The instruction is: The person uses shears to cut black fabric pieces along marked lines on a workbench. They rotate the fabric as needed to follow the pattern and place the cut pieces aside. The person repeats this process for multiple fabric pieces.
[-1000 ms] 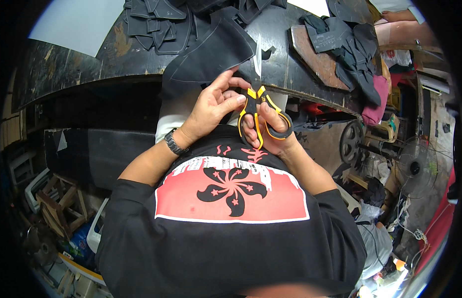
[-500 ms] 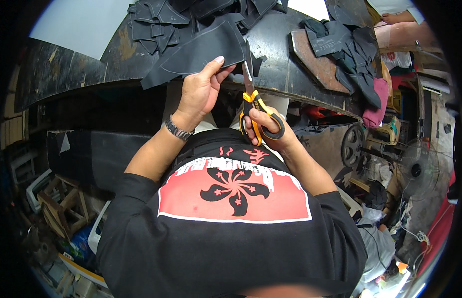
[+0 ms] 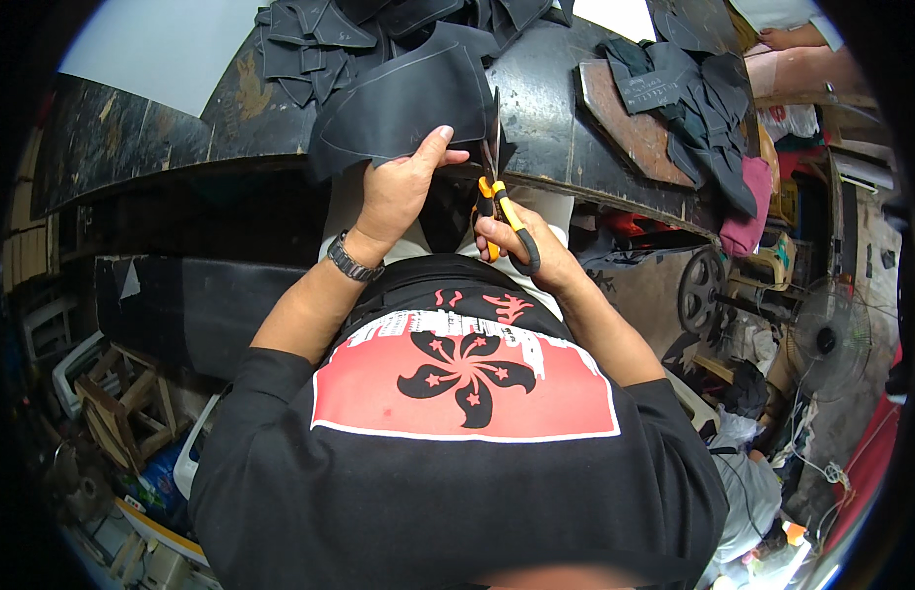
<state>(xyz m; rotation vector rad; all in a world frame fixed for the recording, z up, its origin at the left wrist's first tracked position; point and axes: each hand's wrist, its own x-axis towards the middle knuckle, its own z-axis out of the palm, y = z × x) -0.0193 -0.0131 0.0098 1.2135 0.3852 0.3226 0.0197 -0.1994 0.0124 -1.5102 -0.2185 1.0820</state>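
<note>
My left hand pinches the near edge of a black sheet, which looks like leather and bears a pale outline along its border. The sheet lies partly over the table's front edge. In my right hand is a pair of scissors with yellow and black handles, fingers wrapped round them. The blades point away from me, right beside the sheet's right edge. A small dark scrap shows by the blades on the table.
A dark, worn table spans the front. Cut black pieces pile at the back; more lie at right beside a brown board. A fan and a wheel stand at right. Another person's hand shows at far right.
The sheet has turned and shifted in my left hand, its left tip drawn in. My left hand has moved slightly right. The scissors' handles have come closer together.
</note>
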